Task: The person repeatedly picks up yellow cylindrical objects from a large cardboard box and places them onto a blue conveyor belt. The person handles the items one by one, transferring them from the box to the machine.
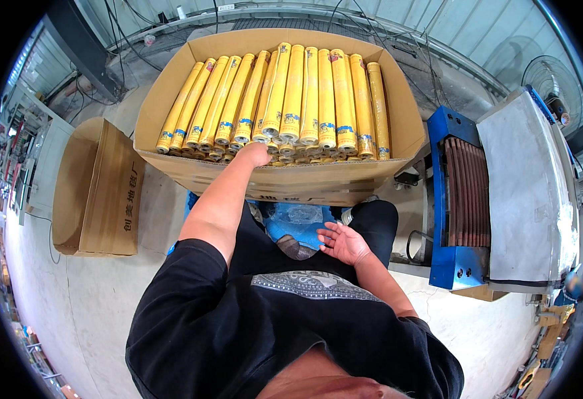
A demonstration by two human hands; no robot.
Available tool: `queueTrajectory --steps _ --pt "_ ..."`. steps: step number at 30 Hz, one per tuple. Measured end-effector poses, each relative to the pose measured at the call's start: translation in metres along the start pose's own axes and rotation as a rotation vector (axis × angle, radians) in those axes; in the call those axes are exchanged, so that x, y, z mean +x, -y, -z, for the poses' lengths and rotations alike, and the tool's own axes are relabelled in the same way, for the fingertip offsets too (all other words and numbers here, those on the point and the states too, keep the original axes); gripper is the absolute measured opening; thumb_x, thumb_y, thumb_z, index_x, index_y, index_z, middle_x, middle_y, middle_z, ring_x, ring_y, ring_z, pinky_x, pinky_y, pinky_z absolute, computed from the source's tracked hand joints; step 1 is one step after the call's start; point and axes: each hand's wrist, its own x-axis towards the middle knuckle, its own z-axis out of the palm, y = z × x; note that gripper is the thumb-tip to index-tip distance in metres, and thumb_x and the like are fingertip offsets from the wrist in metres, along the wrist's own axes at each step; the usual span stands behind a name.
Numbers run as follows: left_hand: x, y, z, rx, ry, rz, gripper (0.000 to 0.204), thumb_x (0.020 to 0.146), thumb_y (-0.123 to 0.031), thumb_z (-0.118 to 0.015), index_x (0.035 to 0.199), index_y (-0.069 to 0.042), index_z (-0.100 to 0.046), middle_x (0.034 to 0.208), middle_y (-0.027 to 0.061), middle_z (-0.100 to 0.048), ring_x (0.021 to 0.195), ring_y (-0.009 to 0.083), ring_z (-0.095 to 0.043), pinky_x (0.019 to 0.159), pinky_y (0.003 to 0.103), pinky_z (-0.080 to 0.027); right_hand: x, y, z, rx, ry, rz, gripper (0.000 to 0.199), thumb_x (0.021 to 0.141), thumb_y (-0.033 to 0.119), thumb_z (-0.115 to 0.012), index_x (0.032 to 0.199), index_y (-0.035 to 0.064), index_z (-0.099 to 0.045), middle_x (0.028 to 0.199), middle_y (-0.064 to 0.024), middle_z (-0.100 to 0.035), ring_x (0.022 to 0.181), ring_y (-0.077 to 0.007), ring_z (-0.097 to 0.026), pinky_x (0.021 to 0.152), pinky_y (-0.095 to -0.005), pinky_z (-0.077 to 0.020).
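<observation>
A large cardboard box (265,178) stands in front of me, filled with long yellow tubes (292,93) that have blue bands near their close ends. They lie side by side in layers, pointing away from me. My left hand (255,155) reaches over the box's close wall to the tube ends near the middle. Its fingers are hidden, so whether it grips a tube does not show. Over my lap, my right hand (346,244) is held palm up with its fingers apart and nothing in it. Blue plastic (285,219) lies between my legs, below the box.
An open cardboard carton (115,193) sits on the floor at the left. To the right stands a blue-framed machine (461,199) with brown ribbed bellows and a pale cover. Behind it is a fan (554,90). Cables hang along the far wall.
</observation>
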Motion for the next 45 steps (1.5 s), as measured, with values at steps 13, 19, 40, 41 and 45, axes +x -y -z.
queueTrajectory --steps 13,19,40,41,45 --pt "-0.003 -0.003 0.004 0.014 0.025 0.005 0.042 0.081 -0.034 -0.061 0.111 -0.005 -0.063 0.107 0.0185 -0.064 0.099 0.0338 -0.061 0.086 0.040 -0.048 0.001 0.000 0.003 -0.004 0.001 -0.008 0.042 0.089 0.033 -0.058 0.120 0.0072 -0.048 0.120 -0.0155 -0.055 0.104 -0.0280 -0.056 0.090 -0.0464 -0.0449" --pt "-0.005 -0.004 0.006 0.016 0.025 0.002 0.040 0.082 -0.033 -0.061 0.109 -0.005 -0.063 0.105 0.0178 -0.065 0.098 0.0333 -0.061 0.084 0.040 -0.049 0.002 0.000 0.004 -0.001 0.001 -0.015 0.042 0.089 0.034 -0.058 0.121 0.0075 -0.048 0.120 -0.0149 -0.055 0.105 -0.0283 -0.055 0.091 -0.0468 -0.0444" --pt "-0.002 -0.004 0.006 0.027 0.055 0.020 0.041 0.083 -0.034 -0.058 0.111 -0.006 -0.063 0.114 0.0141 -0.063 0.106 0.0310 -0.058 0.089 0.040 -0.047 0.001 0.001 0.004 0.011 0.000 -0.011 0.044 0.089 0.033 -0.058 0.122 0.0067 -0.046 0.123 -0.0153 -0.053 0.107 -0.0282 -0.055 0.093 -0.0471 -0.0437" --pt "-0.002 -0.005 0.007 0.029 0.057 0.016 0.041 0.083 -0.034 -0.058 0.111 -0.006 -0.063 0.114 0.0141 -0.063 0.106 0.0310 -0.058 0.089 0.040 -0.047 0.001 0.001 0.005 0.013 -0.001 -0.011 0.044 0.089 0.033 -0.058 0.122 0.0067 -0.046 0.123 -0.0153 -0.053 0.107 -0.0282 -0.055 0.093 -0.0471 -0.0436" --pt "-0.002 -0.001 0.005 0.000 0.029 -0.006 0.042 0.080 -0.035 -0.061 0.110 -0.005 -0.063 0.108 0.0189 -0.064 0.099 0.0337 -0.061 0.085 0.041 -0.048 0.000 0.001 0.002 0.007 -0.001 -0.009 0.043 0.089 0.033 -0.058 0.121 0.0067 -0.047 0.123 -0.0152 -0.053 0.107 -0.0282 -0.055 0.093 -0.0472 -0.0434"
